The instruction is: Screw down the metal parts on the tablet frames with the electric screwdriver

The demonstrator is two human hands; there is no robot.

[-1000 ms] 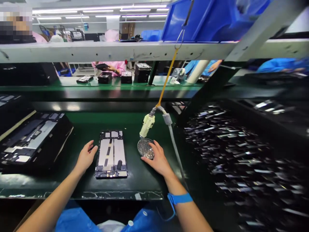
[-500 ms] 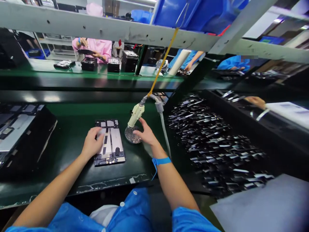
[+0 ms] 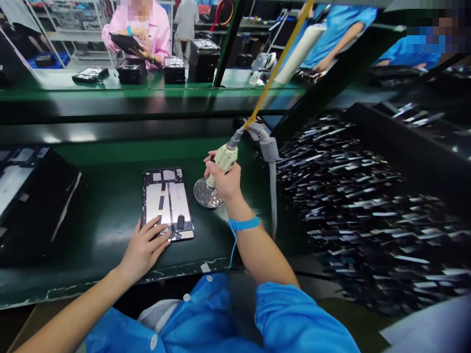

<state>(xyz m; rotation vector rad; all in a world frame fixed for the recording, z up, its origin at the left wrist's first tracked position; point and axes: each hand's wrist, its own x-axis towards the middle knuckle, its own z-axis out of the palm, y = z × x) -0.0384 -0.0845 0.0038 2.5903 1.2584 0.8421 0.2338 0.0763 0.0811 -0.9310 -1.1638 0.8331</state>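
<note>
An opened tablet point(image 3: 176, 196), its silver battery and dark board parts showing, lies face down on the green bench. My left hand point(image 3: 143, 247) rests with spread fingers on its lower left corner. My right hand point(image 3: 226, 179) is wrapped round a cream electric screwdriver point(image 3: 225, 158), which hangs from a yellow cord point(image 3: 270, 81). Below the screwdriver sits a round dish of small screws point(image 3: 206, 196). The driver's tip is hidden behind my hand and the dish area. A blue wrist strap point(image 3: 243, 224) is on my right wrist.
Stacked dark tablet parts point(image 3: 33, 206) stand at the left. Many thin dark and shiny parts point(image 3: 360, 211) fill the right side. A grey cable point(image 3: 273, 196) drops beside my right arm. Across the bench, a person in pink point(image 3: 162, 29) holds a tablet.
My right hand has closed round the screwdriver and moved up. My left hand has slid down from the tablet's upper left side to its lower left corner. The view has tilted down.
</note>
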